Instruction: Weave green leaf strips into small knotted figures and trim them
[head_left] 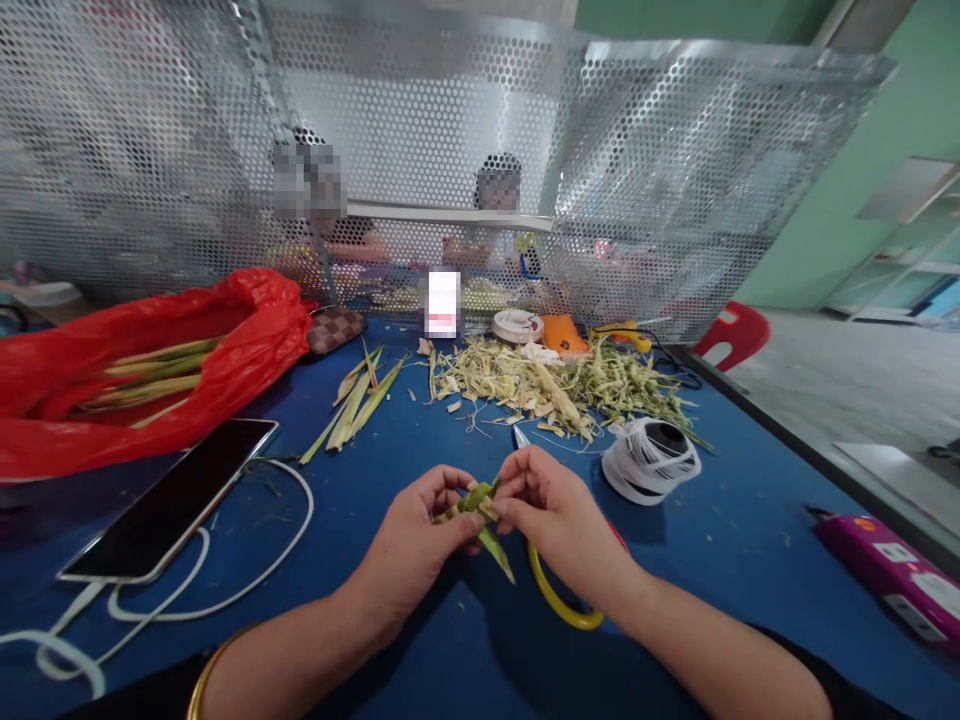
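Between my two hands is a small folded piece of green and tan leaf, with a pointed green end hanging down. My left hand pinches it from the left, thumb on top. From the right, the fingertips of my right hand pinch its other side. Under my right hand lie scissors with a yellow handle loop; their blade tip shows above the hand. A spool of white thread stands to the right. Several loose leaf strips lie beyond my left hand.
A heap of leaf scraps covers the table's far middle. At left are a red plastic bag of leaves and a cabled tablet. A purple box lies right. Behind a perforated screen sit two people.
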